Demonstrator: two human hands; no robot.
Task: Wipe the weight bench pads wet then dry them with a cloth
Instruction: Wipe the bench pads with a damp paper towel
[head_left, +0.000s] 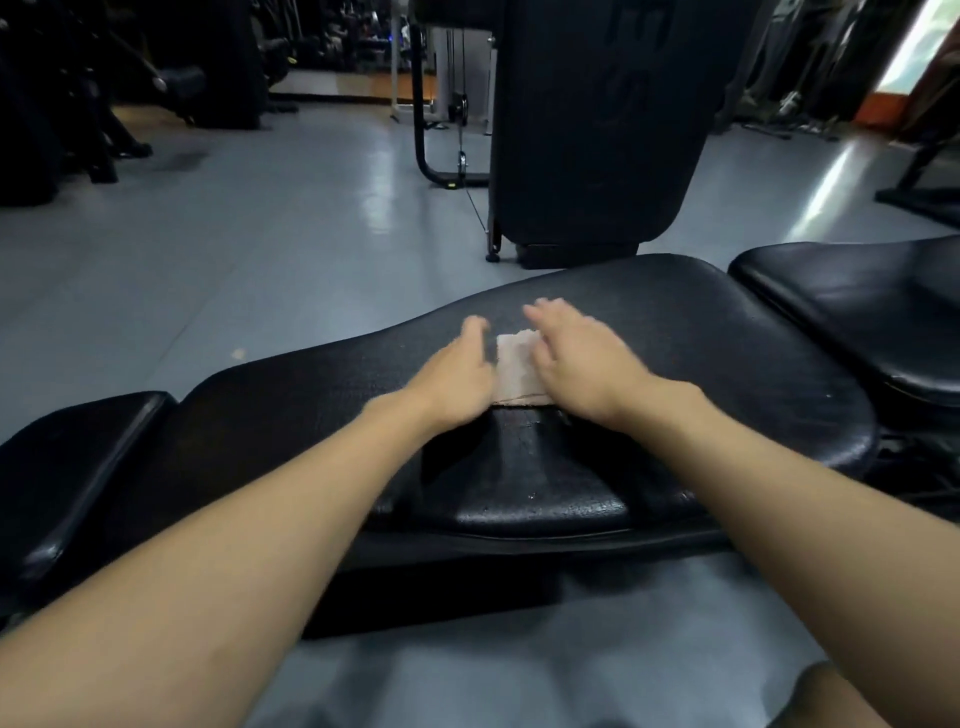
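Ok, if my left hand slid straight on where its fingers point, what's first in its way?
Likely just bare bench pad to its far edge; the left hand points along the left of the cloth, though blur leaves doubt.

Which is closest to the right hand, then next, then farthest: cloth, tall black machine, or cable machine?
1. cloth, against the right hand.
2. tall black machine, behind the bench.
3. cable machine, farther back, left.
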